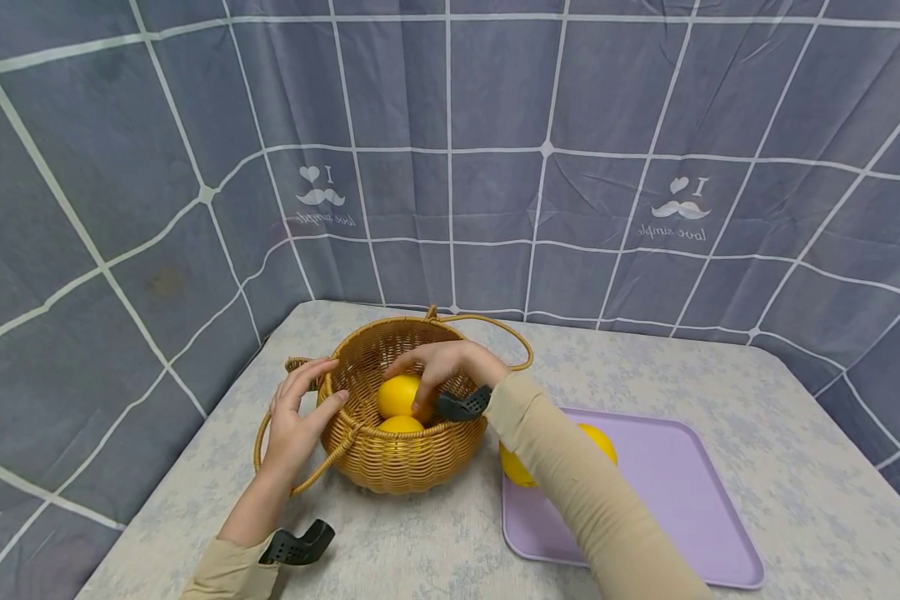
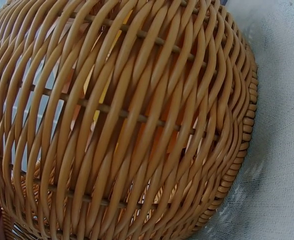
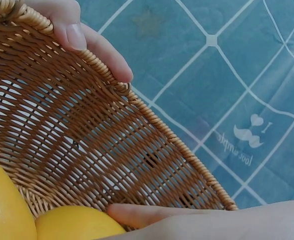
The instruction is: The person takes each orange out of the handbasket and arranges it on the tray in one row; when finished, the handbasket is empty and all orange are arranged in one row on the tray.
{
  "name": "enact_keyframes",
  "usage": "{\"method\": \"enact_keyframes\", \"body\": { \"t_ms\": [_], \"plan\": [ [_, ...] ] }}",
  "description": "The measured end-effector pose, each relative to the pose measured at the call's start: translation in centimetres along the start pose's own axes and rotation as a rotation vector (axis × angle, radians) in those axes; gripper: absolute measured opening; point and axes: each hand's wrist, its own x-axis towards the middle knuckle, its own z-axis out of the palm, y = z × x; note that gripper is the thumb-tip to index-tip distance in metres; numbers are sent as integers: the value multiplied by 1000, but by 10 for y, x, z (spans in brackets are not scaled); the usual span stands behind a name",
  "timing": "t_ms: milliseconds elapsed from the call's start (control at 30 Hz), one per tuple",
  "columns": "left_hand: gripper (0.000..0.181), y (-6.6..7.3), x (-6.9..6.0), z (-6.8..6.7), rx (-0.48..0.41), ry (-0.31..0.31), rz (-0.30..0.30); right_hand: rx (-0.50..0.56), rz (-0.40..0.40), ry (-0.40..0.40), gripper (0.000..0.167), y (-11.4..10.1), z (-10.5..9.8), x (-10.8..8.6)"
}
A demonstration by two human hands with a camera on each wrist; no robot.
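Inside the wicker basket [image 1: 401, 462] lie a yellow fruit [image 1: 399, 396] and, nearer its front rim, another yellow fruit [image 1: 401, 425]. My right hand [image 1: 441, 367] reaches in over the right side, fingers and thumb curled round the rear fruit. In the right wrist view, one of its fingers [image 3: 136, 214] meets a yellow fruit [image 3: 76, 223], with a larger yellow one [image 3: 4, 205] beside it. My left hand [image 1: 297, 417] rests its thumb and relaxed fingers on the left rim. Woven basket wall [image 2: 121, 120] fills most of the left wrist view.
A lilac tray [image 1: 675, 492] lies to the right, with yellow fruit [image 1: 602, 442] on it partly hidden by my right sleeve. The basket's looped handles hang out at left and back right. Behind the patterned tabletop [image 1: 435, 550] hangs a grey-blue checked curtain [image 1: 495, 192].
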Motion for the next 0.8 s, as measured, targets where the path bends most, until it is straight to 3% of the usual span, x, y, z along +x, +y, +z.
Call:
{"method": "enact_keyframes", "body": {
  "t_ms": [300, 800],
  "plan": [
    [41, 0, 0, 0, 11, 0, 2, -1, -56, -4, 70, 2, -3, 1],
    [41, 1, 0, -1, 14, -3, -8, 141, -193, 27, 72, 3, -5, 4]
  ]
}}
